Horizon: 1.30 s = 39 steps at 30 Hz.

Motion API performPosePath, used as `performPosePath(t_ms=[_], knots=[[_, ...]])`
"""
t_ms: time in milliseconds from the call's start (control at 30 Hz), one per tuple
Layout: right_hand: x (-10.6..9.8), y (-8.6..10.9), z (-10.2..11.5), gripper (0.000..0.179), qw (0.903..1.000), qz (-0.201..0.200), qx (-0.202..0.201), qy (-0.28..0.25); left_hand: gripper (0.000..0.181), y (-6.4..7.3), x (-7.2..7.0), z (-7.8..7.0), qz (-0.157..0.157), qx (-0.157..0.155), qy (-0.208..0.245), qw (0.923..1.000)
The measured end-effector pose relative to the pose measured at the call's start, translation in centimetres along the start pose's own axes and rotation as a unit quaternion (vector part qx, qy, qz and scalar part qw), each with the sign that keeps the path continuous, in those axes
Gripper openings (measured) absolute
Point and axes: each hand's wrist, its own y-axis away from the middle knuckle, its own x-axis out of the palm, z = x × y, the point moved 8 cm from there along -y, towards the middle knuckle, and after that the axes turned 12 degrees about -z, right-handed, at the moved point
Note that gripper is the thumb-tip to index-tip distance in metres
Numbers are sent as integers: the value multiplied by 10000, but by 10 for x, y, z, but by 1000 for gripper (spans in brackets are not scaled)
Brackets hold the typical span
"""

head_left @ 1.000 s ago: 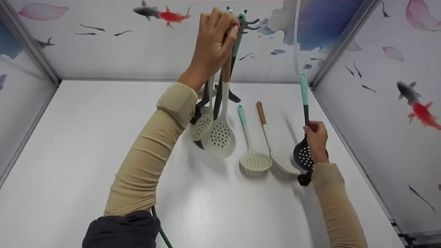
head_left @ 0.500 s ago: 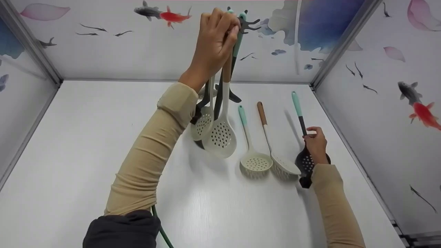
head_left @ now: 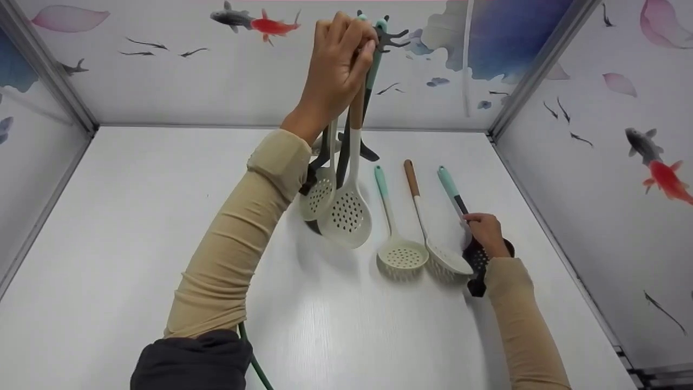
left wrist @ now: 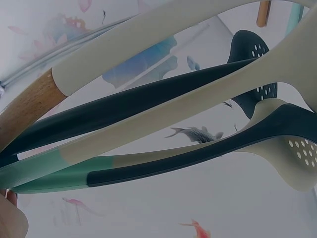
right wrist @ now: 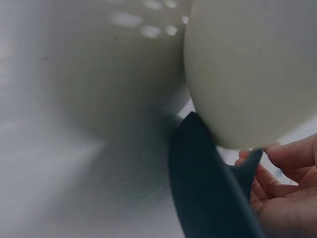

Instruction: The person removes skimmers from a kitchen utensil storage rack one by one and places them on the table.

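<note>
High at the back, my left hand (head_left: 338,62) grips the top of a dark hooked utensil rack (head_left: 385,39). Several kitchen tools hang from it, including a white slotted skimmer (head_left: 346,216) with a wooden grip and dark tools with mint handles. In the left wrist view, their handles (left wrist: 34,173) gather beside the fingers. On the right, my right hand (head_left: 486,233) pinches the neck of a dark slotted skimmer (head_left: 476,257) with a mint handle, low over the table. The hand partly hides its bowl. In the right wrist view, its dark edge (right wrist: 203,173) touches or nearly touches a pale bowl (right wrist: 247,74).
A cream skimmer (head_left: 403,254) with a mint handle and a white tool (head_left: 446,257) with a wooden handle lie side by side on the white table (head_left: 319,336). Printed panels wall in the back and sides. A green cable (head_left: 254,357) runs by the left sleeve.
My right hand has lowered the dark skimmer towards the table, its handle end swinging left and down beside the wooden-handled tool. The left hand and hanging tools have stayed still.
</note>
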Motion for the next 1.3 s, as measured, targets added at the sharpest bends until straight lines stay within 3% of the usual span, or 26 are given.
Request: performPosePath(t_ms=[300, 467, 800, 900, 1100, 1300], knots=[[7, -3, 3, 43, 9986, 367, -326, 221, 27, 0, 0, -2, -8, 61, 10, 10000], [12, -2, 5, 24, 9942, 725, -721, 337, 27, -1, 0, -4, -9, 157, -14, 9999], [12, 4, 9, 11, 9828, 1064, -1063, 1070, 28, -1, 0, -4, 12, 92, -63, 9999], [14, 6, 8, 15, 9803, 1302, -894, 1185, 28, -1, 0, -3, 21, 59, -61, 10000], [14, 10, 6, 64, 9743, 1726, -384, 1393, 28, -1, -1, -3, 14, 31, -35, 10000], [13, 16, 21, 64, 9779, 1686, -371, 1181, 29, 0, 0, -2, 85, -35, -50, 9999]])
